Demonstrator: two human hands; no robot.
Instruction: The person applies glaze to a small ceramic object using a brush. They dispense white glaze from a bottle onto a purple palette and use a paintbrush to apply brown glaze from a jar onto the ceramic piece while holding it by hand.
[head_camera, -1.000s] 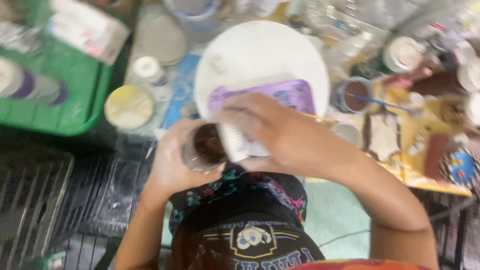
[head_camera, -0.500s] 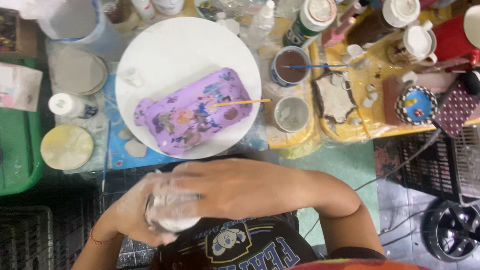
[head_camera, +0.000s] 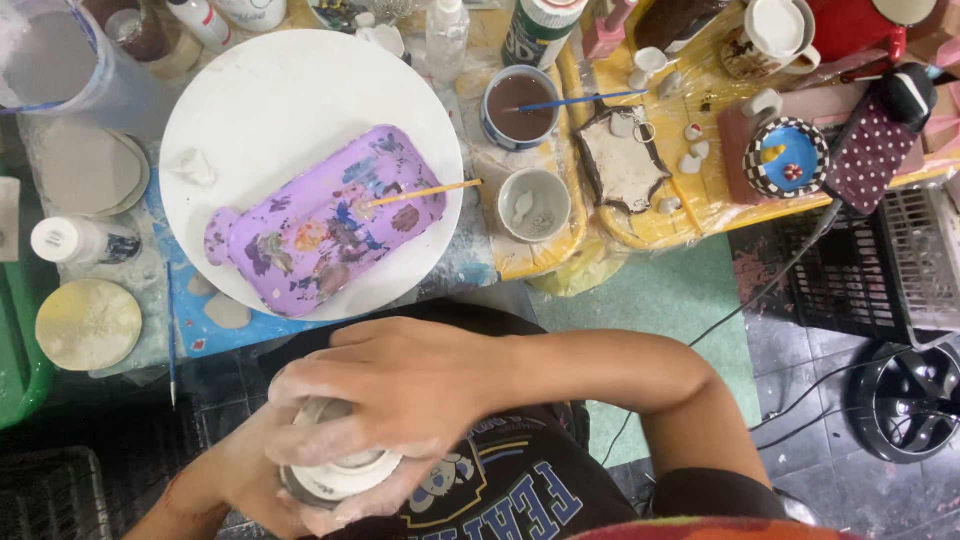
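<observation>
Jar (head_camera: 335, 478) sits clamped between our left hand (head_camera: 240, 480) beneath and right hand (head_camera: 400, 395) gripping its lid, probably twisting; next needs firm counter-turning.

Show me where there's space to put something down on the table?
The white round board is bare above the purple tray. The yellow mats on the right are crowded with cups and little pieces. Both hands hold a jar.

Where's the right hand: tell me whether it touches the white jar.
Touching. The head view shows the right hand spread over the white jar, fingers wrapped around its top.
</observation>
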